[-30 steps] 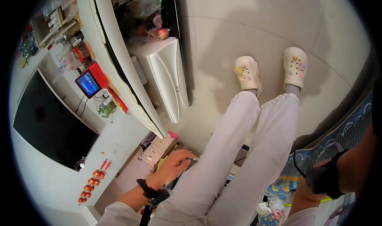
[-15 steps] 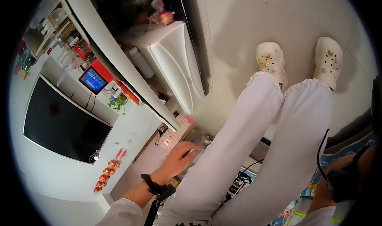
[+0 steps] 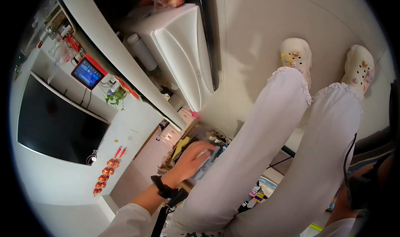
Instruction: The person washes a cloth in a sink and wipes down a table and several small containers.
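Note:
My left hand (image 3: pixel 193 158), with a black strap at the wrist, reaches beside my left leg. Its fingers curve round a grey-blue, slightly shiny item (image 3: pixel 206 165), partly hidden behind my trouser leg; its kind is unclear. At the lower right edge my right hand (image 3: pixel 366 189) lies in deep shadow behind a dark strapped device, so its fingers do not show. Close to my left hand stands a cluttered low surface with a yellow item (image 3: pixel 181 146) and dark things on it.
My legs in pale trousers (image 3: pixel 258 141) and cream clogs (image 3: pixel 296 57) extend over the tiled floor (image 3: pixel 254 20). A white cabinet (image 3: pixel 183 49) stands at upper left, under a long white shelf edge (image 3: pixel 121 55). Beyond are a red-framed screen (image 3: pixel 88 73) and a television (image 3: pixel 58 118).
My view has shifted, so my legs sit farther right and the room farther left. My left hand stays beside my leg; the grey-blue item at its fingers shows more clearly.

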### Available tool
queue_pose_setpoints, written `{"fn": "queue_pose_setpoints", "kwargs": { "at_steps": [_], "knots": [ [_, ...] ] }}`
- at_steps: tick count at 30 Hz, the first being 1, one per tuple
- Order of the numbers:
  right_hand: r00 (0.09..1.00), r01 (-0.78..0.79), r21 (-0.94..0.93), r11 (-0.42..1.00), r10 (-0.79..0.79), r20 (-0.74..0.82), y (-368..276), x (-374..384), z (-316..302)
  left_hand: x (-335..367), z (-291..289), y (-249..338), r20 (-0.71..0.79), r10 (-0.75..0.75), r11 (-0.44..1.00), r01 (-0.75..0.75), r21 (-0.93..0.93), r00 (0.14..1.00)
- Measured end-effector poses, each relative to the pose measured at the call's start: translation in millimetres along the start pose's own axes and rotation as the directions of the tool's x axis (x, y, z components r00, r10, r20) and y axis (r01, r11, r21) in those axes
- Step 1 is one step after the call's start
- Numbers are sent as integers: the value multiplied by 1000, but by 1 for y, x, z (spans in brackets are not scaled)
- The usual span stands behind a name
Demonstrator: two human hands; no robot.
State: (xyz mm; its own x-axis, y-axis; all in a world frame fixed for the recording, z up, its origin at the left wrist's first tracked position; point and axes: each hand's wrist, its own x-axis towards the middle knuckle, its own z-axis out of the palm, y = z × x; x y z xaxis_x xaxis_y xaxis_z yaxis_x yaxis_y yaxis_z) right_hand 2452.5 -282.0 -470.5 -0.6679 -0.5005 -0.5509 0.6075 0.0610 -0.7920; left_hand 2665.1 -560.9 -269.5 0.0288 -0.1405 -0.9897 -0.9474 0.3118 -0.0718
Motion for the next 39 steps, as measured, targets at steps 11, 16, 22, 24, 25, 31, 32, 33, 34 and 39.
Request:
{"fn": "queue_pose_setpoints", "kwargs": {
  "at_steps": [11,16,22,24,25,31,32,33,34,39],
  "knots": [
    [1000,3,-63,998,-2,12,-25,5,37,194,-89,-119,-968,-94,991,-72,-113,231],
    [1000,2,-112,994,-5,-27,-39,5,52,224,-100,-144,-948,-266,906,-290,-308,175],
    [999,11,-160,987,-19,-50,-51,8,71,245,-136,-151,-954,-277,893,-337,-299,113],
    [999,6,-168,986,-14,-45,-54,10,78,247,-143,-150,-971,-233,911,-340,-234,45],
    [999,8,-167,986,-15,-42,-54,11,80,247,-141,-148,-969,-243,908,-343,-241,37],
    [1000,12,-165,986,-15,-17,-66,12,94,224,-110,-134,-974,-166,952,-231,-199,152],
    [1000,15,-156,988,-17,-9,-69,14,98,218,-102,-130,-972,-170,955,-218,-202,160],
    [1000,20,-144,989,-21,0,-70,14,102,212,-95,-129,-959,-222,901,-340,-271,178],
    [1000,24,-133,991,-24,6,-72,15,105,207,-89,-127,-941,-270,826,-454,-335,203],
    [998,43,-75,996,-40,44,-86,12,114,175,-55,-111,-872,-351,833,-311,-457,341]
  ]
}}
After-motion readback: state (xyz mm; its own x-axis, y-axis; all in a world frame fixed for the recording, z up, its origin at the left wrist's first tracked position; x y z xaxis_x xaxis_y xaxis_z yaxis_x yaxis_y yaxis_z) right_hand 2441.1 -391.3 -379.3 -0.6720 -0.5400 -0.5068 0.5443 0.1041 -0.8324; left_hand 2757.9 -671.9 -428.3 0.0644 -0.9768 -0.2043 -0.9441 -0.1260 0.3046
